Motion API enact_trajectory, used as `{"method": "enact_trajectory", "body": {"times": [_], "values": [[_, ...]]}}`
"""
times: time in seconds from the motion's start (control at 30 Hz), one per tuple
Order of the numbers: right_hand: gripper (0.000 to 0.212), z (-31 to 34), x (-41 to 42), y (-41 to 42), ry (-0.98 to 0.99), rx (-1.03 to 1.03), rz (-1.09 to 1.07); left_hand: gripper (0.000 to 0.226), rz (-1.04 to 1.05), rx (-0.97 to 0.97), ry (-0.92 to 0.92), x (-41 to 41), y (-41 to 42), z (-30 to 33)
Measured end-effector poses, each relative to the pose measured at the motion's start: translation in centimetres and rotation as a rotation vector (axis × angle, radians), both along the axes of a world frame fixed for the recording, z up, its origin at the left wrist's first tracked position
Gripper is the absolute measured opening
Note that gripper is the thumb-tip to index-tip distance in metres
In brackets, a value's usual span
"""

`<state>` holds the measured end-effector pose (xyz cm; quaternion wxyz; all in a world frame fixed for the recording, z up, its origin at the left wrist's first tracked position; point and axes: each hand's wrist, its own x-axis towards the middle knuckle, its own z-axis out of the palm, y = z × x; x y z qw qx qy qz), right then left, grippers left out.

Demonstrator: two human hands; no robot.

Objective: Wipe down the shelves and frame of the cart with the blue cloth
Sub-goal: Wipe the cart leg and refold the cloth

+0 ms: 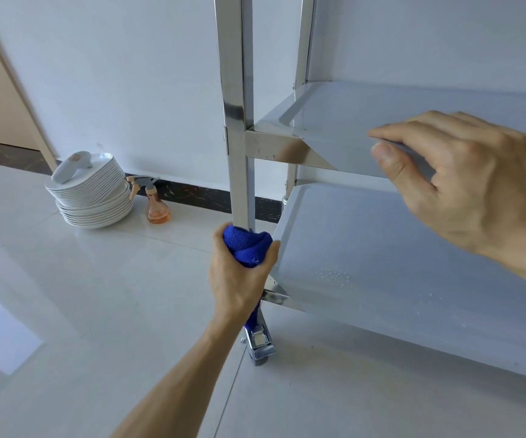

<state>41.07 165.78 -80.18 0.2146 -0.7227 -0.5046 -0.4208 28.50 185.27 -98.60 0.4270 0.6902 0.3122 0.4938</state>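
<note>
A: Left hand (239, 276), fingers first?

B: Fingers and thumb curled tight around the blue cloth (247, 248), which is itself wrapped round the near upright post (239, 172) of the cart. Cloth bunches out above the fist; a strip of it shows below the hand, along the post toward the caster (258, 343).

A: Height of the grip?

B: Low on the post, level with the near corner of the lower shelf (397, 263), just above the caster.

A: Right hand (464, 181)?

B: Thumb under, fingers over the front edge of the middle shelf (366, 121). Pinching that edge. Fingers lie close together, gently bent.

A: Shelf surfaces?

B: Lower shelf shows a patch of small droplets near its front edge. Middle shelf reads smooth and glossy; whether it is wet I cannot tell.

A: Frame?

B: Square polished steel uprights, one near, one behind at the far corner (305, 42). Caster has a metal brake tab.

A: Surroundings?

B: Pale glossy tile floor (97, 295). By the white wall, a stack of white plates (94, 197) with a white handheld object (72, 167) lying on top, kind unclear. Just right of the stack, a spray bottle (157, 203) with orange-tinted liquid, standing upright on the floor.
</note>
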Motion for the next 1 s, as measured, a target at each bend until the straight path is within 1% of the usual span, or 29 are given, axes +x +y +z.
{"method": "enact_trajectory", "body": {"times": [0.1, 0.23, 0.3, 0.4, 0.47, 0.53, 0.63, 0.73, 0.8, 0.9, 1.0], "values": [[0.039, 0.2, 0.1, -0.2, 0.001, -0.015, -0.013, 0.062, -0.017, 0.105, -0.074, 0.3, 0.6, 3.6], [0.038, 0.3, -0.1, 0.1, 0.009, -0.026, -0.016, 0.058, 0.076, 0.221, -0.232, 1.5, 1.3, 10.4], [0.037, 0.4, -0.3, 0.0, 0.026, -0.028, -0.017, 0.058, 0.07, 0.269, -0.255, 1.7, 1.2, 11.2], [0.037, 0.4, -0.4, -0.2, 0.046, -0.038, -0.003, 0.06, 0.108, 0.248, -0.236, 1.5, 0.9, 8.7], [0.038, 0.4, -0.4, -0.2, 0.047, -0.056, -0.003, 0.061, 0.133, 0.212, -0.206, 1.5, 0.6, 5.9], [0.038, 0.4, -0.3, -0.3, 0.036, -0.072, -0.013, 0.061, 0.117, 0.148, -0.135, 1.1, 0.2, 2.6], [0.039, 0.4, -0.3, -0.5, 0.029, -0.089, -0.035, 0.061, 0.113, 0.046, 0.071, 0.1, -0.5, -1.1], [0.041, 0.4, -0.3, -0.5, -0.004, -0.104, -0.057, 0.057, 0.153, 0.116, 0.264, -0.6, -0.5, -1.4], [0.044, 0.3, -0.3, -0.4, -0.008, -0.118, -0.056, 0.056, 0.165, 0.191, 0.347, -1.4, -0.4, -0.6], [0.042, 0.6, 0.1, -0.8, -0.034, -0.139, 0.026, 0.051, 0.134, 0.238, 0.354, -3.4, -1.2, 0.8], [0.029, 0.8, 0.4, -1.7, -0.212, -0.119, 0.229, 0.043, 0.053, 0.271, 0.297, -5.0, -3.5, 2.7]]}}
